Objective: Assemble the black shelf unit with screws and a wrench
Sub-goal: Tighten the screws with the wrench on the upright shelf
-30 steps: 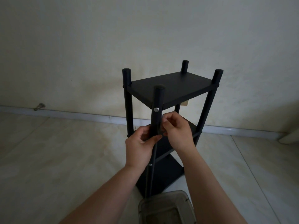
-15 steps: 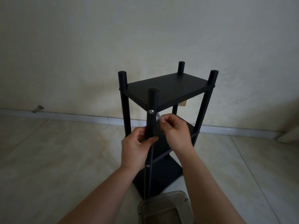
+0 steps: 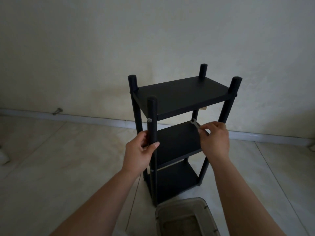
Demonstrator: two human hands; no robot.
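The black shelf unit [image 3: 180, 96] stands upright on the floor with three boards and four round posts. A silver screw [image 3: 149, 120] shows on the near front post just under the top board. My left hand [image 3: 140, 153] grips that post below the screw. My right hand [image 3: 214, 140] is off to the right, over the middle board, pinching a small flat silver wrench [image 3: 194, 124] whose open jaw points up and left. The wrench touches nothing on the shelf.
A clear plastic container [image 3: 185, 217] sits on the tiled floor just in front of the shelf's base. The wall and white baseboard [image 3: 95, 117] run close behind, with a metal doorstop [image 3: 57, 111] at the left. Open floor lies left and right.
My right hand has pulled away from the front post to the right, bringing the wrench with it. My left hand keeps its grip on the post. The view has drifted slightly.
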